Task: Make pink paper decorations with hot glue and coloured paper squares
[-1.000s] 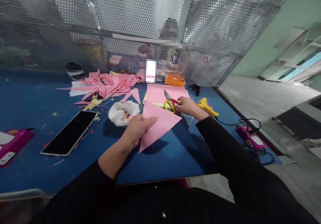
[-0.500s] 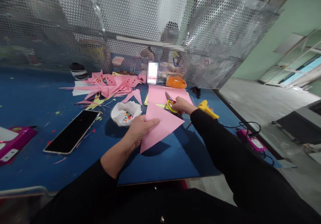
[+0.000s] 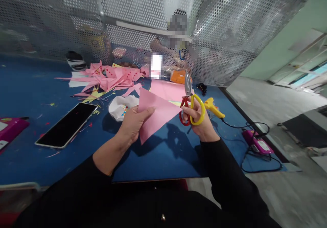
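Note:
My left hand (image 3: 133, 124) pinches a pink paper triangle (image 3: 155, 114) and holds it up above the blue table (image 3: 30, 95). My right hand (image 3: 200, 120) grips a pair of scissors (image 3: 190, 102) with one red and one yellow handle loop, blades closed and pointing up, just right of the triangle's tip. Behind the triangle lies a flat pink sheet (image 3: 167, 90) on the table.
A black phone (image 3: 66, 124) lies at the left, a white dish of coloured bits (image 3: 121, 107) beside it. Pink paper scraps (image 3: 109, 79) pile at the back. A yellow glue gun (image 3: 214, 107) with black cable sits at the right, near a magenta box (image 3: 257, 142). A perforated metal screen (image 3: 143, 13) closes the rear; a person sits behind it.
My right hand has picked the scissors up off the pink sheet and brought them upright next to the triangle. My left hand has raised the triangle a little.

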{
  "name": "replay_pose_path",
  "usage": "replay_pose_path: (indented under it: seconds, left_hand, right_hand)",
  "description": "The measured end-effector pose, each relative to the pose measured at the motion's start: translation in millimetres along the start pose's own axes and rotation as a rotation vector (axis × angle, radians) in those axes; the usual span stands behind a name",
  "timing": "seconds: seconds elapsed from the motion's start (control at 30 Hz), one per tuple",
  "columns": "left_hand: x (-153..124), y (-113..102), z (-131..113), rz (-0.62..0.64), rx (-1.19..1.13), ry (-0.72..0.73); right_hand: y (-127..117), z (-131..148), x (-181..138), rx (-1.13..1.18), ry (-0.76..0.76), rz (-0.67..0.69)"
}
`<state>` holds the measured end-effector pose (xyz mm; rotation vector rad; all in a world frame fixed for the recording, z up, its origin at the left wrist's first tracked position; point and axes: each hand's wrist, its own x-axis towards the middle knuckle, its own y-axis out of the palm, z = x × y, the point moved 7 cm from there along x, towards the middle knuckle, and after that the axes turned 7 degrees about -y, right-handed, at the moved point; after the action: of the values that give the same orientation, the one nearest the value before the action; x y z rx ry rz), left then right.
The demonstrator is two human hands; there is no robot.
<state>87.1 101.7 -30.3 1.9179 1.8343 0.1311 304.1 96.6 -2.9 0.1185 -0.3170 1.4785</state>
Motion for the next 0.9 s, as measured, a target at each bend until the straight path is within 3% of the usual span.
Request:
replay_pose_path:
  seconds: [0.23,0.53,0.7,0.9]
  left_hand:
    - [-4,-8,-11,-0.182,-0.026,0.084]
    - [-9,-11,-13,-0.255,-0.064,0.263]
    - [-9,-7,-6,-0.232,-0.054,0.240]
    - [-13,6,1,-0.105,-0.113,0.113]
  right_hand:
    - [-1,0,-6,0.121,-0.013,-0.146]
    - [48,-7,-26,0.349,0.172,0.024]
    - [54,-11,-29,0.291,0.194,0.031]
    - [46,-10,-26,0.331,0.146,-0.044]
